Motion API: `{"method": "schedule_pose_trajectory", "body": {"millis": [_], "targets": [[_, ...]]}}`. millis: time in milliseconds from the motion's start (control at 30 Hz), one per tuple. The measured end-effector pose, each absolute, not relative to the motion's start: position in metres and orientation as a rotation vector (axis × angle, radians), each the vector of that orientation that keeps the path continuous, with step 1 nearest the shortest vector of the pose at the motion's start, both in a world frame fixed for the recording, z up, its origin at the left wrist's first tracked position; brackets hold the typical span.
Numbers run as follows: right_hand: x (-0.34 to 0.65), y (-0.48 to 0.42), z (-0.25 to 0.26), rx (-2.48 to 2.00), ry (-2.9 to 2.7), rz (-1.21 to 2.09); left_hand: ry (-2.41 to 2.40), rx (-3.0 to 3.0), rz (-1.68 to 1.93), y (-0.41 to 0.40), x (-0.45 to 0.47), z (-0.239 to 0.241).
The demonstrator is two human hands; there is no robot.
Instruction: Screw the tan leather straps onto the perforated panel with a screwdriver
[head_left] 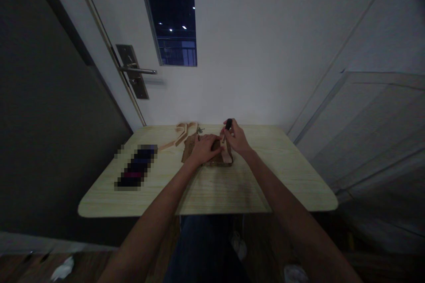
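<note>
My right hand (236,138) is closed around the black handle of a screwdriver (229,124). Its shaft points down at a pale wooden piece (226,155), where the tip meets the top; a screw there is too small to make out. From the left, my left hand (206,148) holds this piece, with the index finger and thumb against its side. Beneath the wood and the hand lies a brown, board-like slab (216,163). Brown sheet material (187,149) sticks out to the left of my left hand.
Curved pale wooden parts (182,135) lie at the table's back, with a small heap of dark metal bits (201,130) beside them. A blurred-out dark object (137,168) rests on the left of the table (285,185). A white door (232,53) stands behind.
</note>
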State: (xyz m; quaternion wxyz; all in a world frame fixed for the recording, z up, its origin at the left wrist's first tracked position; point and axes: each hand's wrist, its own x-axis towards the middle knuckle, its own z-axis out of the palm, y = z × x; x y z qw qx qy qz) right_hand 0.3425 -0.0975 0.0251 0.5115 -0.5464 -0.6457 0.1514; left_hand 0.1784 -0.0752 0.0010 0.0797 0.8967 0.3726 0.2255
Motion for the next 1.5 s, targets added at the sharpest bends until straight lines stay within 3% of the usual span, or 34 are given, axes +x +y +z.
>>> {"method": "schedule_pose_trajectory", "body": {"millis": [200,800,1200,1500], "targets": [[0.339,-0.101,0.018,-1.218,-1.448,0.513,1.110,2.662,0.689,-0.075,0.179,0.001],[0.344,-0.080,0.007,-1.141,-1.490,0.377,1.162,2.666,0.647,-0.062,0.182,0.005],[0.345,-0.074,-0.002,-0.982,-1.438,0.486,1.149,2.644,0.688,-0.055,0.183,0.006],[0.343,-0.063,-0.007,-1.103,-1.351,0.314,1.147,2.624,0.703,-0.054,0.183,0.006]]}}
